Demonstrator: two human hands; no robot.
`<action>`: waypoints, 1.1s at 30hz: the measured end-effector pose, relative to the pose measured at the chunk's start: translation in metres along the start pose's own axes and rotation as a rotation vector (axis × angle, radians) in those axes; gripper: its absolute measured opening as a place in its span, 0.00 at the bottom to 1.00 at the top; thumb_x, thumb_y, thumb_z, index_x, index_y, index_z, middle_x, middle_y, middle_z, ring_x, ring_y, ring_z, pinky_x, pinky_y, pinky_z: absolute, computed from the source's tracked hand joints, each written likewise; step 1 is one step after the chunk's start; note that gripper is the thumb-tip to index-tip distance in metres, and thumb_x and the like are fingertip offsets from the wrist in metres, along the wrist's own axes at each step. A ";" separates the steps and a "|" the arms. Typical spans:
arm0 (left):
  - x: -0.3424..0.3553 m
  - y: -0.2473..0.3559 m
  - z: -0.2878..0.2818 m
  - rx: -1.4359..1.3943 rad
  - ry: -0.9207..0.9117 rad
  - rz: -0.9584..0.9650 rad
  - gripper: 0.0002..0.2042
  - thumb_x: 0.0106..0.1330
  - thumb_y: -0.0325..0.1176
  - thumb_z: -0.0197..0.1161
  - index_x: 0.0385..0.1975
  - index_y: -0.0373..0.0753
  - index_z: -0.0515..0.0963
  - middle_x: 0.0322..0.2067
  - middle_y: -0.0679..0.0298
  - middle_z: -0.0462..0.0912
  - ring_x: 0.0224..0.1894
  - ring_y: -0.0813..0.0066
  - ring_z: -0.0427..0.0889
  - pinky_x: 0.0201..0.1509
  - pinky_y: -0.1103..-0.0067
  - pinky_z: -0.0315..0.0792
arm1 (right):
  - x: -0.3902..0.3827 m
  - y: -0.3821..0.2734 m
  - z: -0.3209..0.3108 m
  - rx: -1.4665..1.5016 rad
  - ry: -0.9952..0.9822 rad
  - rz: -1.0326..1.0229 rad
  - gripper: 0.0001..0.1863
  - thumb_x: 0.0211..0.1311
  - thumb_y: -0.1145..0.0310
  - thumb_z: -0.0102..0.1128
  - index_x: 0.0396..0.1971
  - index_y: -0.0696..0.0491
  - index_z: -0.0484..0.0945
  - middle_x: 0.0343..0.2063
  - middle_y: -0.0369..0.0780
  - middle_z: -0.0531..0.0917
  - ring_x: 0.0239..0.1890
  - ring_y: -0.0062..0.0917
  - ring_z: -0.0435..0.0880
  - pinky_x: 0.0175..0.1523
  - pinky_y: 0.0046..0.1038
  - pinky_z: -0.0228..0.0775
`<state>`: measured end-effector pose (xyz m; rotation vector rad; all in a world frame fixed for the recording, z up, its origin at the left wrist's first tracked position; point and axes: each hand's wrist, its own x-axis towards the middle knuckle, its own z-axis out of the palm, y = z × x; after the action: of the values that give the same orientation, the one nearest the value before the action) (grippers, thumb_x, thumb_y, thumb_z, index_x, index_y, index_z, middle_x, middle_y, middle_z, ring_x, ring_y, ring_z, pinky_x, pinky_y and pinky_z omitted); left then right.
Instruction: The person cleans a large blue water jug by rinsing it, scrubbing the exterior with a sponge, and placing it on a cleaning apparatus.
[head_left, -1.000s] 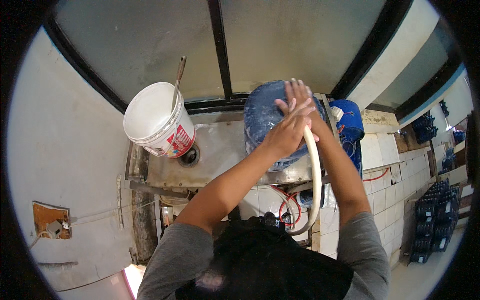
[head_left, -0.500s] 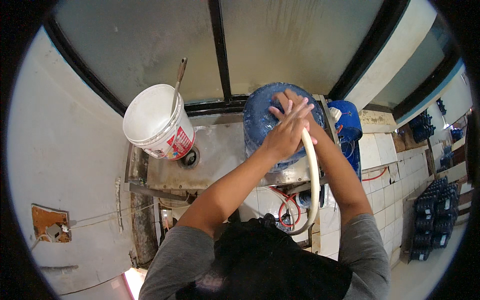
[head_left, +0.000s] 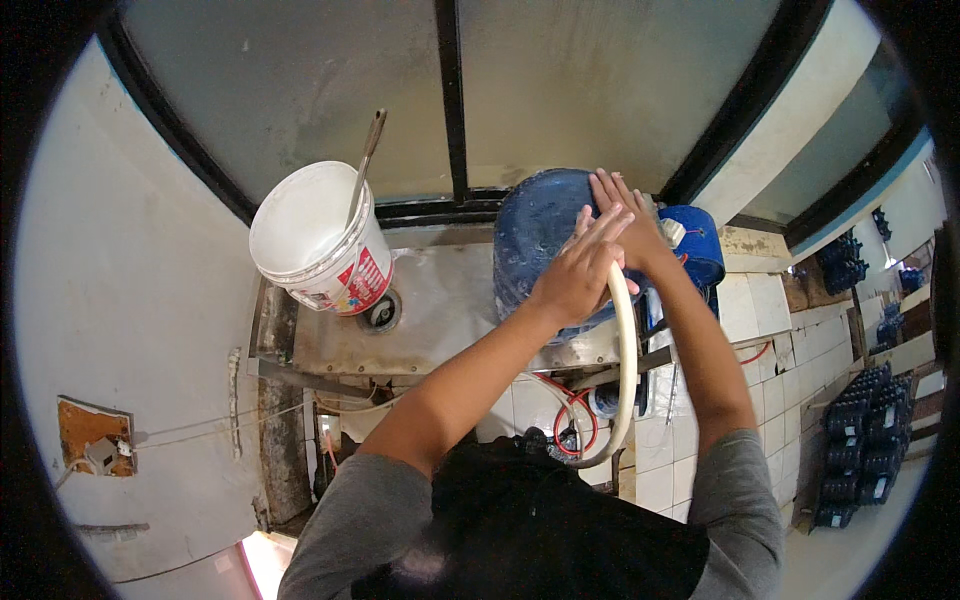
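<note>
A large blue water jug [head_left: 535,225] stands on the metal counter [head_left: 440,300], its round end facing up. My left hand [head_left: 580,280] holds the end of a cream hose [head_left: 628,370] against its palm, with several fingers stretched out over the jug. The hose bends down from there toward my body. My right hand [head_left: 630,225] lies flat on the jug's far right edge, fingers extended and holding nothing. My left hand and forearm hide the near right part of the jug.
At the counter's left stands a white bucket [head_left: 290,225] with a long-handled tool [head_left: 368,155] leaning in it, beside a round drain [head_left: 380,310]. A blue container [head_left: 695,245] stands right of the jug. Red tubing [head_left: 560,430] hangs below. Stacked dark bottles [head_left: 865,445] fill the far right.
My right hand has moved from the jug's top to its far right edge and flattened there. The left hand keeps the hose in nearly the same place.
</note>
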<state>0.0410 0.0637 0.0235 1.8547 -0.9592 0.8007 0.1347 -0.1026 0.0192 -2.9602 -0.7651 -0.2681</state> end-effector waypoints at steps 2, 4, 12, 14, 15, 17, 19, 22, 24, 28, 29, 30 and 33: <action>0.002 -0.002 0.000 0.007 -0.024 0.034 0.19 0.65 0.43 0.69 0.39 0.39 0.67 0.69 0.41 0.68 0.74 0.41 0.63 0.76 0.43 0.51 | 0.025 -0.038 0.012 -0.141 -0.007 0.123 0.44 0.72 0.34 0.45 0.78 0.48 0.54 0.79 0.43 0.54 0.81 0.41 0.49 0.79 0.56 0.44; -0.001 -0.008 -0.003 0.028 -0.038 0.069 0.19 0.64 0.43 0.69 0.38 0.39 0.67 0.68 0.41 0.69 0.74 0.41 0.65 0.76 0.44 0.53 | 0.033 -0.092 -0.003 -0.249 -0.044 0.139 0.45 0.72 0.34 0.45 0.78 0.48 0.54 0.79 0.44 0.53 0.80 0.42 0.50 0.78 0.56 0.44; -0.004 -0.002 -0.004 0.045 -0.014 0.032 0.20 0.62 0.45 0.71 0.38 0.40 0.67 0.69 0.42 0.69 0.75 0.41 0.62 0.77 0.44 0.50 | -0.045 -0.011 -0.007 0.188 -0.056 -0.429 0.39 0.72 0.45 0.50 0.75 0.51 0.59 0.77 0.47 0.58 0.80 0.42 0.51 0.80 0.50 0.44; -0.001 -0.002 0.003 0.022 -0.023 0.021 0.20 0.61 0.45 0.71 0.38 0.40 0.67 0.69 0.43 0.68 0.75 0.41 0.61 0.77 0.43 0.48 | -0.056 0.006 -0.020 0.222 -0.016 -0.183 0.37 0.72 0.49 0.50 0.74 0.53 0.61 0.76 0.47 0.59 0.79 0.44 0.52 0.80 0.50 0.45; 0.002 0.000 0.011 -0.027 -0.044 0.041 0.20 0.61 0.44 0.71 0.39 0.40 0.67 0.69 0.44 0.68 0.75 0.40 0.62 0.77 0.43 0.48 | -0.056 0.020 -0.007 0.334 0.086 -0.024 0.36 0.71 0.51 0.50 0.74 0.54 0.62 0.76 0.48 0.59 0.79 0.45 0.53 0.80 0.51 0.45; 0.007 0.004 0.018 -0.052 -0.073 0.067 0.21 0.61 0.43 0.72 0.40 0.40 0.67 0.70 0.43 0.68 0.75 0.39 0.62 0.77 0.43 0.47 | -0.044 0.037 0.016 0.136 0.184 0.065 0.39 0.68 0.49 0.58 0.74 0.54 0.61 0.72 0.56 0.63 0.72 0.53 0.64 0.76 0.46 0.53; 0.012 0.000 0.019 -0.027 -0.091 0.079 0.21 0.61 0.42 0.72 0.41 0.40 0.66 0.70 0.43 0.68 0.75 0.39 0.62 0.77 0.42 0.47 | -0.035 -0.008 0.017 -0.029 0.279 0.128 0.35 0.68 0.53 0.58 0.70 0.54 0.65 0.69 0.56 0.67 0.70 0.53 0.66 0.74 0.46 0.57; 0.007 0.000 0.015 0.010 -0.113 0.040 0.22 0.61 0.42 0.72 0.42 0.40 0.66 0.69 0.44 0.68 0.75 0.40 0.62 0.77 0.42 0.48 | -0.075 -0.043 0.027 0.306 0.297 0.030 0.30 0.69 0.56 0.58 0.66 0.55 0.70 0.65 0.54 0.71 0.67 0.53 0.69 0.72 0.47 0.59; 0.005 0.001 0.014 0.010 -0.126 -0.016 0.22 0.61 0.43 0.72 0.42 0.39 0.66 0.69 0.44 0.68 0.75 0.41 0.62 0.77 0.42 0.48 | -0.095 -0.038 0.022 0.521 0.281 -0.070 0.29 0.68 0.55 0.58 0.64 0.55 0.72 0.62 0.52 0.75 0.67 0.52 0.71 0.72 0.49 0.59; 0.007 0.007 0.027 -0.012 -0.123 0.046 0.22 0.61 0.44 0.72 0.42 0.39 0.67 0.69 0.46 0.68 0.75 0.43 0.62 0.77 0.42 0.48 | -0.083 0.010 0.006 0.384 0.345 -0.087 0.34 0.65 0.47 0.59 0.64 0.55 0.73 0.65 0.49 0.74 0.71 0.47 0.67 0.71 0.54 0.58; 0.010 0.009 0.032 -0.023 -0.123 0.050 0.23 0.61 0.45 0.72 0.43 0.39 0.67 0.70 0.46 0.68 0.75 0.43 0.62 0.77 0.42 0.48 | -0.063 0.029 0.020 0.282 0.323 -0.028 0.36 0.66 0.45 0.58 0.66 0.54 0.71 0.68 0.49 0.71 0.73 0.45 0.65 0.73 0.54 0.57; 0.013 0.010 0.035 -0.020 -0.119 0.053 0.23 0.61 0.45 0.72 0.43 0.39 0.67 0.70 0.46 0.68 0.75 0.43 0.62 0.77 0.42 0.47 | -0.049 0.038 0.026 0.185 0.303 0.018 0.38 0.66 0.43 0.57 0.68 0.54 0.70 0.71 0.49 0.68 0.75 0.44 0.62 0.74 0.54 0.55; 0.013 0.006 0.029 -0.021 -0.137 0.041 0.23 0.60 0.46 0.72 0.42 0.40 0.67 0.70 0.47 0.68 0.75 0.42 0.61 0.77 0.41 0.47 | 0.001 -0.032 0.009 -0.127 0.021 0.172 0.43 0.69 0.37 0.53 0.75 0.50 0.61 0.78 0.44 0.56 0.80 0.38 0.53 0.78 0.52 0.47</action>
<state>0.0463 0.0315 0.0245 1.8967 -1.0900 0.6922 0.1216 -0.0734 0.0110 -3.1122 -0.5043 -0.3476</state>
